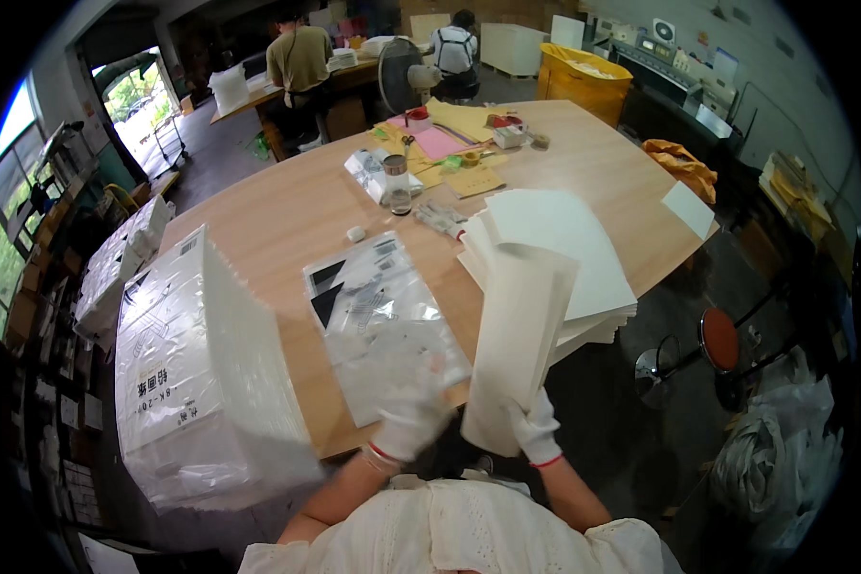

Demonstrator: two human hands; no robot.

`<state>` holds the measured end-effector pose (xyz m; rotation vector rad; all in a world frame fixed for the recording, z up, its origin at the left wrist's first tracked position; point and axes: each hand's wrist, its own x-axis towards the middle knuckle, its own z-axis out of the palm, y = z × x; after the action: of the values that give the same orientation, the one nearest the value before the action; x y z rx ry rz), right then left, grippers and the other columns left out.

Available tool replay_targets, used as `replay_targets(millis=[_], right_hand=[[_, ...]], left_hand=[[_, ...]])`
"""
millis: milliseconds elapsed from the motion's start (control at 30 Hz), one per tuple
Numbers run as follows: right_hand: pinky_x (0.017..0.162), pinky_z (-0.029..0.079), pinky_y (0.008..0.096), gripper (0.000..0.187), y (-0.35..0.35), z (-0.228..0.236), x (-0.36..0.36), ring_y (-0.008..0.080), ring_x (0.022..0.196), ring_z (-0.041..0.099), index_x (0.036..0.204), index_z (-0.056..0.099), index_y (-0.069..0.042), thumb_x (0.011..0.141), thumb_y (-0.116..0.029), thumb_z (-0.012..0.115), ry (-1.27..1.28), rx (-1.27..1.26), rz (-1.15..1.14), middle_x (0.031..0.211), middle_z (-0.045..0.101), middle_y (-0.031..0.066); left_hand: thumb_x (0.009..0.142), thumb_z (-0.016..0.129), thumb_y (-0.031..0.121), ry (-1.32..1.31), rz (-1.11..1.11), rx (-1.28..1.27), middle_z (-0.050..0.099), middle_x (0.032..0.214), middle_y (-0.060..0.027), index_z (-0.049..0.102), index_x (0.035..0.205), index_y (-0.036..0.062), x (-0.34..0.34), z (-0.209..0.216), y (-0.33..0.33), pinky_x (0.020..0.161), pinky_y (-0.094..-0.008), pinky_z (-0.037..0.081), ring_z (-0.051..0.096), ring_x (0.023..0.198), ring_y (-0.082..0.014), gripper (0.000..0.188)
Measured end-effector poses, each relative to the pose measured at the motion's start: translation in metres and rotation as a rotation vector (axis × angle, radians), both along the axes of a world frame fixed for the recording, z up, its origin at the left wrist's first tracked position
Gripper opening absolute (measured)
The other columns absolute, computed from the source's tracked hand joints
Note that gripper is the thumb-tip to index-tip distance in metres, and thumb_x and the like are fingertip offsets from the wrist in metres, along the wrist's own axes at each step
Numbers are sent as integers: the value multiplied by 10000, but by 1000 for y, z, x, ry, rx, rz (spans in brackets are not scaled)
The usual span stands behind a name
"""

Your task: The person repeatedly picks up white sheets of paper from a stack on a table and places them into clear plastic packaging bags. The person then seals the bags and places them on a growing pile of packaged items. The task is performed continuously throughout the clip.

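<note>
In a white glove with a red cuff, my right hand (538, 430) grips the near end of a bundle of off-white paper sheets (518, 325). The bundle stands tilted up and curls at its far end, in front of a larger stack of white paper (560, 239) on the table. My left hand (409, 421), also in a white glove, is smeared by motion, so its fingers cannot be read. It is over the near end of a clear plastic bag (378, 297) with black printed patches, which lies flat on the table. Whether it touches the bag is unclear.
A tall pile of plastic-wrapped paper packs (167, 373) stands at the left. Farther back on the wooden table (287, 206) are a glass jar (399, 196), gloves (438, 218), scissors (408, 143) and yellow papers (474, 182). A red stool (717, 340) stands right; two people sit beyond.
</note>
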<state>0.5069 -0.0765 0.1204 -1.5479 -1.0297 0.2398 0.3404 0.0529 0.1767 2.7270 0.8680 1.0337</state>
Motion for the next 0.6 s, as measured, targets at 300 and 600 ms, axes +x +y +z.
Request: replay_targets(millis=[300,600], right_hand=[[689,501,422,288,47,-6,-3,321,863,617,1012,576,-82,787,-258,618,-474,-994,385,1013,620,119],[793,470,499,343,184,-70,15,399,949,581,1254,386,-164,912,-188,385,-431,-804,66,1180,523,183]], left_hand=[[700,662,103,-354,-265,-254,549,790,-105,547,1000,38,20,-77,45,690,-373,466,545,731,-268,329],[765,619,147,120,-240,-154,556,832,-147,584,963,64,-16,-134,71,645,-396,467,532,721,-297,217]])
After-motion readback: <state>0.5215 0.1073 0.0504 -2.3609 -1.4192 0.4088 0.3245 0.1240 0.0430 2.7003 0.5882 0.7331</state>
